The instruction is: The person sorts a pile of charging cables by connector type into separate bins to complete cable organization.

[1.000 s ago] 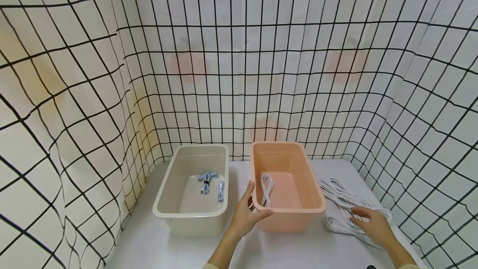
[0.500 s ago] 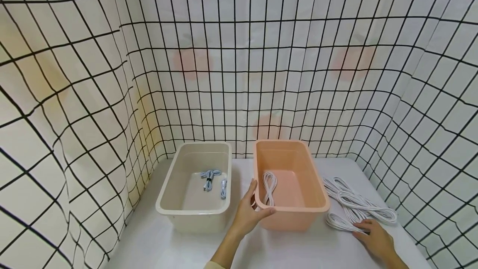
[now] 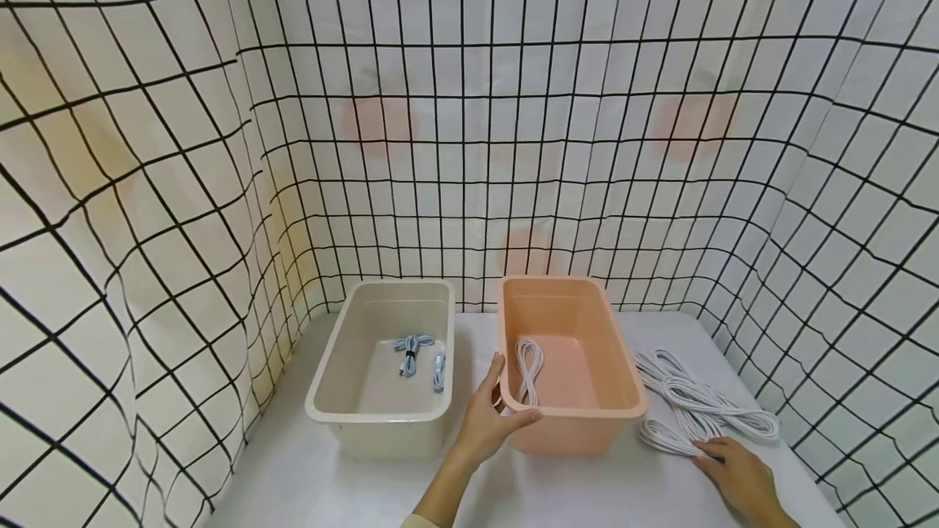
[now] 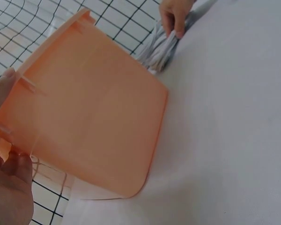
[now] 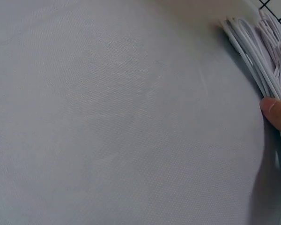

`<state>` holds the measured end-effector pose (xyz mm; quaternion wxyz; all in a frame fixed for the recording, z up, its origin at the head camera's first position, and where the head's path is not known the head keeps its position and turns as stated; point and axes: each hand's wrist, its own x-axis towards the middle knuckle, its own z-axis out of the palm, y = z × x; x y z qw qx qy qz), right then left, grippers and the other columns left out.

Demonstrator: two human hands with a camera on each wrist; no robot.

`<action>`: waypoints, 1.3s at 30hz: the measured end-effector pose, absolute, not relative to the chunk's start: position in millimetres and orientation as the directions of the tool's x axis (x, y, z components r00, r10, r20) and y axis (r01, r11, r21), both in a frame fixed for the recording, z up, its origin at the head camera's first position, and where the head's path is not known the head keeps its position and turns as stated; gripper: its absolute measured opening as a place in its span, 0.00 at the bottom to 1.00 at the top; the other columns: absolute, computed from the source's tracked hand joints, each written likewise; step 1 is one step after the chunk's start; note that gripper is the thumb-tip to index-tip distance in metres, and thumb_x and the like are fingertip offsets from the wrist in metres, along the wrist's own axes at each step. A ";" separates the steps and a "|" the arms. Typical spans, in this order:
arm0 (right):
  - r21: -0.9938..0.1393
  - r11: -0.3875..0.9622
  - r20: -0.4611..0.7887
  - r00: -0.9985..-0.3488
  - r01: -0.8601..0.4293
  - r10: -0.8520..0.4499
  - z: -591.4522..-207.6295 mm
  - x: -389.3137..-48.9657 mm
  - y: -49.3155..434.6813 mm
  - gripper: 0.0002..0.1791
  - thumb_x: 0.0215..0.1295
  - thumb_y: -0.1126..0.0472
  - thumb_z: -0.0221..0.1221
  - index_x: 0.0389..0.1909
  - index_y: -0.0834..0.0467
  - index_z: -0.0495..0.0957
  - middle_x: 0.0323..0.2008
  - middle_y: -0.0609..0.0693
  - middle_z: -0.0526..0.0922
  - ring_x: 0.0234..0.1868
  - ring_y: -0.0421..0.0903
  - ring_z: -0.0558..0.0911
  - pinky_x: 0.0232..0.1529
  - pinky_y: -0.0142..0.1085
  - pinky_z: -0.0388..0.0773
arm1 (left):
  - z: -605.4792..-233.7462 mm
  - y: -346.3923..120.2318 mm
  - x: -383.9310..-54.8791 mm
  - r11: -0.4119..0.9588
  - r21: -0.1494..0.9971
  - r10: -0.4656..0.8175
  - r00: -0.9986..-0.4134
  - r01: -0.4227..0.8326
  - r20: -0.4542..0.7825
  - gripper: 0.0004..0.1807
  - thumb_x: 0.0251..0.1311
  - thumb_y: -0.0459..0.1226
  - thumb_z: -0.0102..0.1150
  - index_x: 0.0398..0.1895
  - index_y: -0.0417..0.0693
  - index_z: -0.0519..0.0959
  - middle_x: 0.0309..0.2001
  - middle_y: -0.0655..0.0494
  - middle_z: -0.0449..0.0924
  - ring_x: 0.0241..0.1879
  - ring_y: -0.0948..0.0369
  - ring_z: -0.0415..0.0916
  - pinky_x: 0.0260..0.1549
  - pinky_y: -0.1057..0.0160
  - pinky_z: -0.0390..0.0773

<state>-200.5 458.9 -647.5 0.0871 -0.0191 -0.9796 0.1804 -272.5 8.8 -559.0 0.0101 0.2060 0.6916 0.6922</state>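
Note:
In the head view my left hand (image 3: 480, 420) grips the near left corner of an orange plastic bin (image 3: 568, 435). The left wrist view shows its thumb and fingers around the rim (image 4: 30, 65). One coiled white cable (image 3: 528, 369) lies inside that bin, along its left wall. To the right, my right hand (image 3: 739, 475) pinches the nearest bundle of white cable (image 3: 663, 437) between thumb and fingers. Seen from the right wrist, the thumb (image 5: 277, 113) presses on the strands of this cable bundle (image 5: 257, 61), which lies low over the white tabletop.
More white cable coils (image 3: 704, 402) lie just beyond the right hand. A cream bin (image 3: 381, 437) stands left of the orange one, with light blue tied cables (image 3: 411, 353) inside. Black wire-grid panels (image 3: 469, 145) enclose the back and sides of the white tabletop (image 3: 352, 495).
My right hand has come down toward the near edge and taken hold of the nearest white cable bundle. The left hand keeps its grip on the orange bin.

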 end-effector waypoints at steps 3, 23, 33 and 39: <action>-0.379 0.925 0.147 -0.986 0.016 0.078 -647.3 -200.4 461.7 0.20 0.63 0.52 0.71 0.50 0.62 0.88 0.46 0.60 0.85 0.48 0.66 0.83 0.42 0.62 0.79 | -559.4 8.7 -273.4 -0.044 0.961 0.305 -0.912 0.273 0.273 0.61 0.55 0.39 0.80 0.84 0.44 0.48 0.82 0.44 0.45 0.75 0.43 0.56 0.67 0.50 0.67; -0.480 0.876 0.221 -0.973 -0.051 0.064 -628.1 -200.4 468.3 0.16 0.51 0.58 0.78 0.40 0.62 0.90 0.33 0.52 0.88 0.29 0.37 0.76 0.29 0.39 0.75 | -561.8 9.0 -273.5 -0.026 0.961 0.301 -0.915 0.276 0.270 0.61 0.54 0.41 0.81 0.84 0.44 0.48 0.82 0.44 0.45 0.75 0.42 0.55 0.67 0.49 0.65; -0.446 0.881 0.337 -0.941 -0.158 0.001 -600.9 -214.5 463.1 0.16 0.49 0.61 0.79 0.38 0.62 0.90 0.36 0.55 0.89 0.33 0.42 0.83 0.31 0.37 0.80 | -561.3 10.4 -274.5 -0.050 0.966 0.302 -0.918 0.252 0.255 0.61 0.54 0.39 0.81 0.84 0.46 0.49 0.82 0.45 0.45 0.75 0.41 0.55 0.67 0.46 0.65; -0.433 0.892 0.303 -0.953 -0.127 0.012 -579.8 -222.5 456.3 0.17 0.52 0.59 0.79 0.41 0.62 0.88 0.35 0.53 0.88 0.34 0.47 0.82 0.31 0.40 0.78 | -561.2 10.9 -274.2 -0.042 0.966 0.293 -0.921 0.256 0.257 0.62 0.53 0.40 0.82 0.84 0.45 0.49 0.82 0.45 0.45 0.75 0.41 0.55 0.67 0.47 0.66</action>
